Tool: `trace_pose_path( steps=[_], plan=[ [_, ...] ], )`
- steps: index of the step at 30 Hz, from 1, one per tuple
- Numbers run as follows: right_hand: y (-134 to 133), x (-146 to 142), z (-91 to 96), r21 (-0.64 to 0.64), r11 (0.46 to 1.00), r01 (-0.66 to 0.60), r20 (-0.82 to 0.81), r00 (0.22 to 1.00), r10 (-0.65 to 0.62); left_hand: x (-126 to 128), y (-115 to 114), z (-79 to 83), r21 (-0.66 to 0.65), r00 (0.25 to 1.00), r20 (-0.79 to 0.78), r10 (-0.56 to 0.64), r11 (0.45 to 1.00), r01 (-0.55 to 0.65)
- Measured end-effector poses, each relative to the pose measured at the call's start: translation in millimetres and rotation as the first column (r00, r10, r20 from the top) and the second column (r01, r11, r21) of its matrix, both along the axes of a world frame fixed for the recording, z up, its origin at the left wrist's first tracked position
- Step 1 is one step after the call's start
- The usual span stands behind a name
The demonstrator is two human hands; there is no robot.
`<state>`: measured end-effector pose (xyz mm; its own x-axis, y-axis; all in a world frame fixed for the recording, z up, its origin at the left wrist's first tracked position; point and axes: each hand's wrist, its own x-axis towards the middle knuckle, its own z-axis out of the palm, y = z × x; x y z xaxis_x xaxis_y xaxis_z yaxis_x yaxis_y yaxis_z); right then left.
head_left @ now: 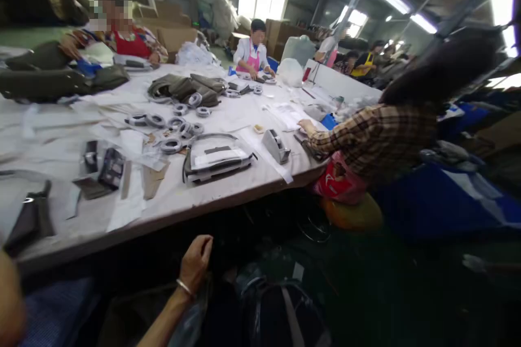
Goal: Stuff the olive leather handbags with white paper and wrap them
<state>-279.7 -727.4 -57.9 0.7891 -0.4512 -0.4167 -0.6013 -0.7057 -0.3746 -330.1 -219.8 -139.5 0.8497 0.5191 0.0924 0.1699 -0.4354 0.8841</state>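
My right hand (pixel 196 261), with a bracelet at the wrist, hangs below the near table edge. Its fingers are curled in, and I see nothing held in them. At the far left edge, a blurred bit of skin (pixel 10 301) seems to be my left arm or hand; no fingers show. Above my right hand on the table lies a dark-framed bag piece (pixel 220 160) with white paper on it. A grey tape dispenser (pixel 275 146) stands to its right. Several grey-white rolls (pixel 171 145) lie behind, and dark folded pieces (pixel 109 168) lie to the left.
The table (pixel 195 203) stretches to co-workers on its far side. A person in a plaid sleeve (pixel 358 135) sits at the right, near a red bag (pixel 337 179). Olive fabric (pixel 183 89) is heaped mid-table. Beneath the table, a dark plastic-covered item (pixel 285 314) lies near my right hand.
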Motion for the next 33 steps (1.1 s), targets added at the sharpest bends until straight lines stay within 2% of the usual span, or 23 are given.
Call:
trace_pose_path(
  steps=[1, 3, 6, 8, 10, 13, 15, 17, 20, 24, 27, 31, 33],
  plan=[
    [12.7, 18.3, -1.2, -0.018, 0.999, -0.043, -0.001, 0.999, 0.043, 28.8, 16.1, 4.2, 0.108, 0.998, 0.069, 0.006, 0.994, -0.014],
    [46.0, 45.6, -3.1, -0.037, 0.992, -0.119, -0.02, 0.993, 0.118, 73.0, 49.6, 8.1, 0.302, 0.988, 0.144, 0.051, 0.949, -0.093],
    [121.4, 84.5, 0.6, -0.012, 0.965, -0.264, 0.019, 0.964, 0.264, 105.3, 90.5, -0.4, 0.508, 0.963, 0.178, 0.202, 0.819, -0.266],
    [183.3, 126.7, 5.5, -0.031, 0.863, -0.504, 0.237, 0.835, 0.496, 109.6, 105.4, -10.8, 0.616, 0.97, 0.124, 0.21, 0.75, -0.241],
    [242.3, 182.5, 6.6, -0.095, 0.718, -0.69, 0.356, 0.65, 0.672, 106.5, 110.5, -18.4, 0.696, 0.983, 0.043, 0.181, 0.7, -0.16],
    [308.3, 264.8, -4.9, -0.287, 0.542, -0.79, 0.445, 0.392, 0.805, 99.8, 108.2, -18.8, 0.749, 0.983, -0.031, 0.179, 0.656, -0.096],
    [334.6, 302.6, -19.9, -0.435, 0.469, -0.769, 0.446, 0.268, 0.854, 98.5, 105.5, -14.7, 0.756, 0.983, -0.057, 0.174, 0.65, -0.071],
    [348.1, 323.2, -35.7, -0.583, 0.439, -0.684, 0.415, 0.215, 0.884, 99.3, 103.7, -10.9, 0.762, 0.982, -0.069, 0.177, 0.644, -0.062],
    [351.3, 330.3, -50.5, -0.718, 0.423, -0.552, 0.375, 0.205, 0.904, 100.3, 102.0, -7.4, 0.755, 0.977, -0.089, 0.196, 0.653, -0.062],
    [343.8, 325.8, -52.2, -0.722, 0.397, -0.567, 0.351, 0.194, 0.916, 99.9, 98.6, -3.7, 0.736, 0.967, -0.126, 0.223, 0.675, -0.059],
    [336.0, 325.3, -53.8, -0.711, 0.391, -0.584, 0.328, 0.218, 0.919, 100.5, 96.2, 0.8, 0.724, 0.962, -0.132, 0.238, 0.686, -0.071],
    [324.6, 327.2, -67.0, -0.714, 0.403, -0.573, 0.305, 0.263, 0.915, 104.1, 95.3, 8.7, 0.688, 0.96, -0.123, 0.252, 0.719, -0.1],
    [319.5, 328.0, -75.7, -0.702, 0.437, -0.563, 0.333, 0.284, 0.899, 106.7, 95.6, 12.5, 0.67, 0.958, -0.117, 0.263, 0.732, -0.119]
  ],
)
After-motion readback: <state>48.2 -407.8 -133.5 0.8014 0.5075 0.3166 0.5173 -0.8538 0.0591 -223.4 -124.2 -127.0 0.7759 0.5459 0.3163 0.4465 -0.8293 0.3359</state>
